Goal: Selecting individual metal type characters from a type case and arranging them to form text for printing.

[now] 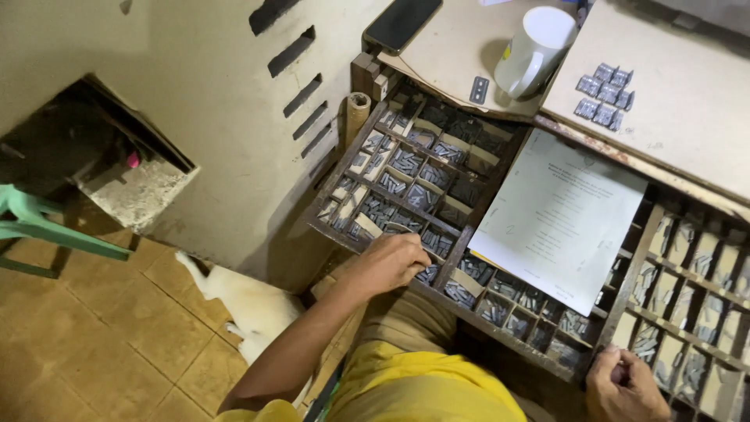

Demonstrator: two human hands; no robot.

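A wooden type case (469, 234), split into many small compartments, is lying tilted on the bench, holding grey metal sorts (406, 162), some standing on end in rows.

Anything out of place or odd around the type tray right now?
Yes: a printed sheet lies askew over the wooden type case, hiding several compartments. A white animal lies on the floor beside the person's left arm. The left hand reaches into a compartment.

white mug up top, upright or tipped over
Upright: the white mug stands on its base on the board, handle at its side.
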